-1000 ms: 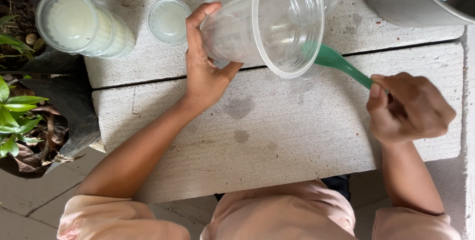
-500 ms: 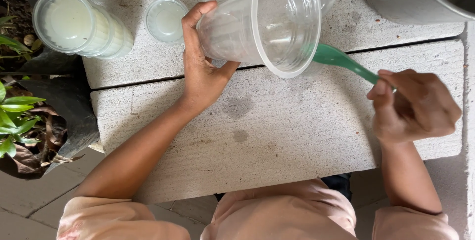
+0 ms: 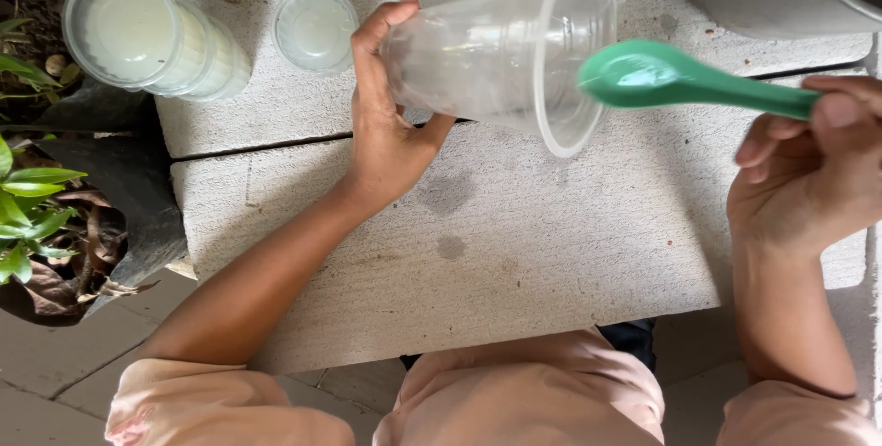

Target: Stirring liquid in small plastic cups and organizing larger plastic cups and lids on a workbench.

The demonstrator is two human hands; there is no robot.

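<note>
Care with the tilt seems the main point here: the clear, ribbed plastic cup (image 3: pixel 496 56) lies almost on its side above the pale concrete slab (image 3: pixel 514 253), mouth turned toward the green plastic spoon (image 3: pixel 684 79), so the spoon's bowl should probably pass well inside the rim before tipping, with the cup kept steady. The left hand (image 3: pixel 390 129) wraps the cup's base, thumb over the top, wrist bent upward. The right hand (image 3: pixel 813 170) pinches the spoon's handle between curled fingers, bowl just outside the rim. Lidded cups of whitish liquid (image 3: pixel 147 33) stand near.
</note>
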